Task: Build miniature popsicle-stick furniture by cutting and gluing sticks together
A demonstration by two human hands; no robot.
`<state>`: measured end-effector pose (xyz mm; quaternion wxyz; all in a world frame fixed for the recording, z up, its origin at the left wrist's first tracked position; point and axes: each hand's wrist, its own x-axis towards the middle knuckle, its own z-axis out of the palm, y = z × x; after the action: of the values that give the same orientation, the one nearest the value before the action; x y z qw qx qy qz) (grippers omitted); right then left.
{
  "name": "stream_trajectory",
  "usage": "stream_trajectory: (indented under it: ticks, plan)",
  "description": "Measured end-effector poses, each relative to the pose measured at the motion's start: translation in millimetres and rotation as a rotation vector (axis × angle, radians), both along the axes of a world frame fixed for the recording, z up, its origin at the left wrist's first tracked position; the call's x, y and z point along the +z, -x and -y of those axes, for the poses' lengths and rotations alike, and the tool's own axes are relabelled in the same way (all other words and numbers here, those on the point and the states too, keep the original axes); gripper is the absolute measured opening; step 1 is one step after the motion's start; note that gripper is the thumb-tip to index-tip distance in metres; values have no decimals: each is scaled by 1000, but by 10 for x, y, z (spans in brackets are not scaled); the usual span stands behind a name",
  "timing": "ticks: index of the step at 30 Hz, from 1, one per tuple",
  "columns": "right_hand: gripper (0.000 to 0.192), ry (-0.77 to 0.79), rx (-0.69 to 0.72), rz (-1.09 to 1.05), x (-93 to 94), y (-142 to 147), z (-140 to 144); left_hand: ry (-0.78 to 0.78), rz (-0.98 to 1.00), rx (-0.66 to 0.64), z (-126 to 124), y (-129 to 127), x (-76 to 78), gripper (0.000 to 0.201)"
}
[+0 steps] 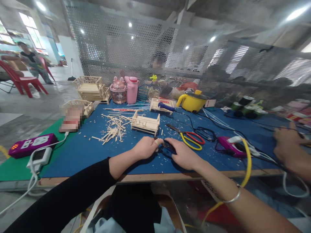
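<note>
My right hand [185, 154] is closed around dark-handled pliers [169, 146], with their jaws pointing toward my left hand. My left hand [146, 147] is closed in a pinch right at the jaws; what lies between its fingers is too small to make out. Just beyond my hands stands a small wooden frame [145, 124] built of thin sticks, like a toy bed. A heap of short wooden sticks [115, 129] lies to its left. To the right rest scissors [191, 139] with one red and one yellow handle. Tiny wood scraps are strewn over the blue mat [85, 155].
Behind are another stick frame [161, 105] with a blue glue gun [166, 106] across it, a yellow pot [193, 102], a pink jug [132, 90] and stacked wooden frames [89, 88]. Purple power strips [32, 145] and cables flank me. A co-worker's hand [290, 145] is at right.
</note>
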<state>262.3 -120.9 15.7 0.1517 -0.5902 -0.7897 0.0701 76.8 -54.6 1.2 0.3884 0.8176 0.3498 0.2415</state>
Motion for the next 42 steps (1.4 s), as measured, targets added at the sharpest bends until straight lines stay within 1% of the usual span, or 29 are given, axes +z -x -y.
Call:
stream_trajectory:
  ticks: [5,9,14,16,18,21,23,27,29,35,42]
  plan:
    - [63,-83,-123,66,-150,87,29,-89,-19,58,19,-1,-5,56]
    - [62,-148,-207,100,-222,149,55,-125,-19,70,20,1,-1,54]
    - [55,-234,-246,191,-204,201,91,-122,-10,63,15,-13,-11,52]
    - [53,-273,-274,262,-178,226,99,-115,-2,76,13,-25,-19,53]
    - [52,-295,-286,287,-163,242,101,-105,13,91,10,-37,-28,54]
    - [53,-281,-269,196,-181,232,87,-82,45,83,8,-42,-40,55]
    - [54,-262,-256,135,-208,202,72,-56,74,49,13,-30,-44,53]
    - [57,-235,-270,60,-235,142,55,-8,150,-21,23,12,-50,41]
    - [57,-222,-278,33,-224,130,60,4,193,-16,20,21,-61,35]
    - [54,-174,-269,-40,-142,149,95,61,295,-2,14,-3,-77,30]
    - [47,-123,-274,-110,-62,190,154,171,305,-8,35,-8,-31,38]
